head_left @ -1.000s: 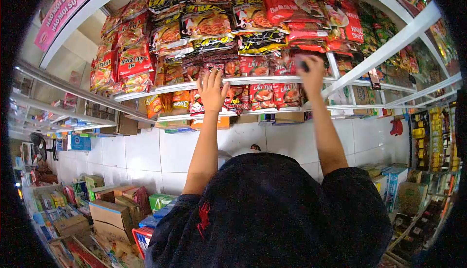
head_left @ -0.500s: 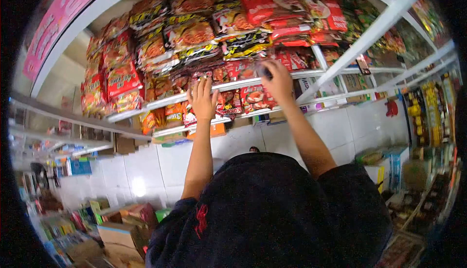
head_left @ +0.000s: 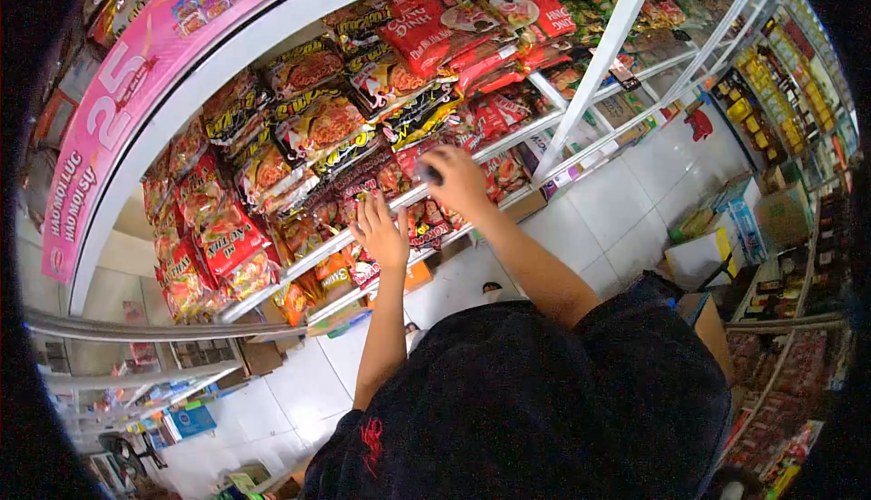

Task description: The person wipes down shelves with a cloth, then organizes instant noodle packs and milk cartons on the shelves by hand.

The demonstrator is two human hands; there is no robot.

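Observation:
My left hand (head_left: 383,235) rests at the white front rail (head_left: 327,250) of a shelf, its fingers stretched and spread toward packets of instant noodles (head_left: 386,175). Just to its right, my right hand (head_left: 461,186) curls around a small dark object (head_left: 428,172), close to the packets behind the rail. Blur and fingers hide what kind of object it is. Red noodle packets (head_left: 234,246) are stacked on the left, black-and-yellow ones (head_left: 322,123) in the middle, and large red ones (head_left: 440,28) farther right.
A white upright post (head_left: 599,73) rises to the right of my hands. A pink banner (head_left: 109,128) runs along the upper shelf's edge. White floor tiles (head_left: 594,214) lie below. Boxes (head_left: 703,259) and stocked shelves (head_left: 767,96) stand at the right.
The view has rotated and shifted, showing more of the pink banner. My right hand has moved left along the shelf, nearer my left hand, still around the dark object. My left hand remains at the rail.

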